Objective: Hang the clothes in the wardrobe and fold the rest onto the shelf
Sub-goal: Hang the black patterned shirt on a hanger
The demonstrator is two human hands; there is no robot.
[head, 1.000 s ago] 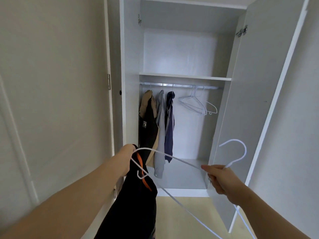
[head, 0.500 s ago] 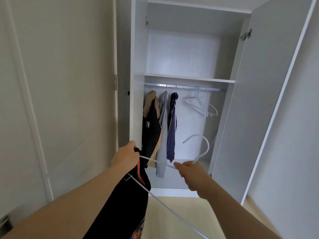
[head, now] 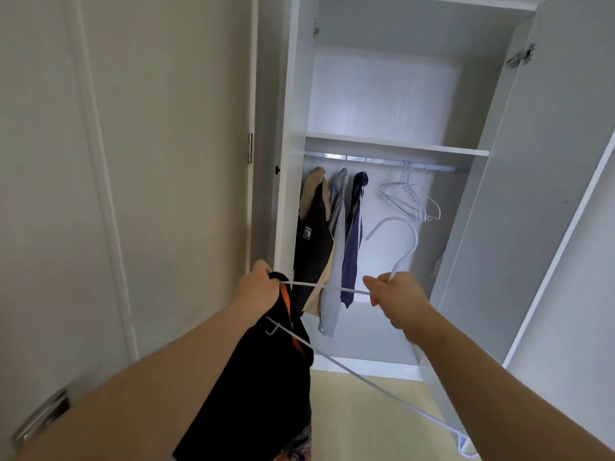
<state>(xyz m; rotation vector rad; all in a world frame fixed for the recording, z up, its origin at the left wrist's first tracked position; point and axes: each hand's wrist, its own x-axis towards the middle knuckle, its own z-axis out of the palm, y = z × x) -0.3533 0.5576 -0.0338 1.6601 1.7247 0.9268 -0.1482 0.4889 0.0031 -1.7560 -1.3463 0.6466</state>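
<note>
My left hand (head: pixel 258 289) grips the top of a black garment with orange trim (head: pixel 259 377), which hangs down below it, together with one end of a white hanger (head: pixel 401 251). My right hand (head: pixel 396 296) holds the hanger at the base of its hook; the hook curves up in front of the open wardrobe (head: pixel 386 94). Inside, three garments (head: pixel 329 241) hang at the left of the metal rail (head: pixel 382 160). Several empty white hangers (head: pixel 407 197) hang at its right. The shelf (head: pixel 399 145) above the rail is bare.
The wardrobe's right door (head: pixel 532 194) stands open close to my right arm. A closed door or panel (head: pixel 149 161) fills the left, with a metal handle (head: pixel 40 417) low down. Light wooden floor (head: pixel 366 420) lies below.
The view has moved closer to the wardrobe. My right hand has brought the hanger's hook leftward, toward the garment and in front of the wardrobe opening. My left hand keeps its grip.
</note>
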